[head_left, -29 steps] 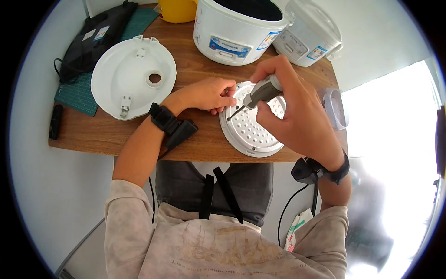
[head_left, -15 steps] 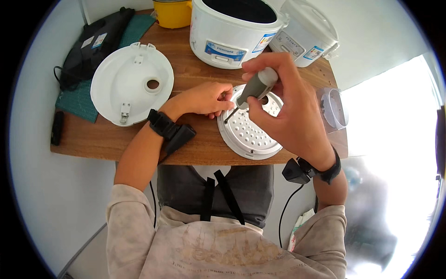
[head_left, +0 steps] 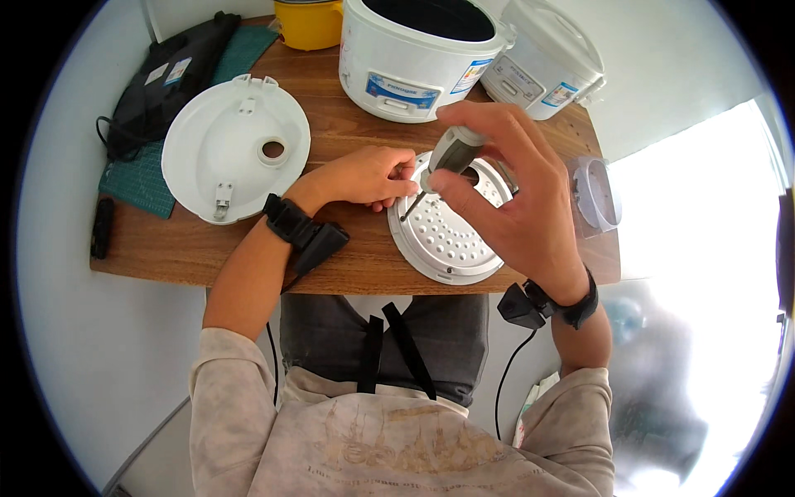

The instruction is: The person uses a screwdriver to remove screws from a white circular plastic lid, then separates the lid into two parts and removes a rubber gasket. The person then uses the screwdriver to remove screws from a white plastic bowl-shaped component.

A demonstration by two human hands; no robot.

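A round, dimpled metal inner lid [head_left: 451,240] of a rice cooker lies on the table in front of me. My right hand [head_left: 517,186] is closed around the grey handle of a screwdriver [head_left: 454,151]. The screwdriver leans up to the right, its thin shaft reaching down to a small screw spot near the inner lid's left rim. At that same rim, my left hand [head_left: 377,176] has its fingers curled and pinches the edge by thumb and fingertips. Part of the inner lid is hidden beneath my right hand.
Left of my hands lies a white outer lid [head_left: 199,157], partly on a green cutting mat [head_left: 137,186] beside a black bag [head_left: 178,74]. Behind stand a white cooker body [head_left: 356,62], another rice cooker [head_left: 551,50] and a yellow pot [head_left: 306,25]. A clear plastic part [head_left: 598,195] sits at right.
My right hand has shifted its grip on the screwdriver, and the handle has swung slightly left. The shaft's tip stays at the same spot. My left hand has not moved.
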